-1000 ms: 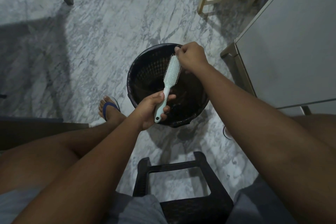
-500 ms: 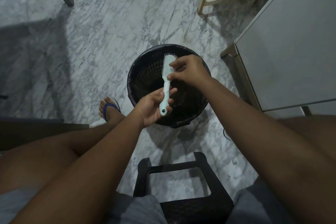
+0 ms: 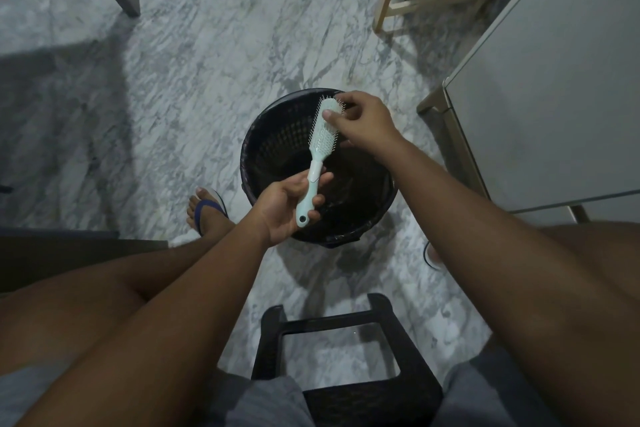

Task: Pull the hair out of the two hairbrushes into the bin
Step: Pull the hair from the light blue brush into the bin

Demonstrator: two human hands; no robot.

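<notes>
The brush [image 3: 322, 139] is over the bin [image 3: 268, 135], tip pointing away; the left hand [image 3: 287, 204] wraps round its handle; the right hand [image 3: 363, 125] pinches the brush at the pins [image 3: 312, 130] near the tip; I cannot tell if it has hair; the brush looks light and hard, best held by the handle; hair is soft and clings, so I think it needs a slow pull from low down; I count one brush, one bin, two hands; no second brush is in sight

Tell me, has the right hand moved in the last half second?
Yes: the right hand slid toward the far rim of the bin, to the hairbrush tip.
</notes>
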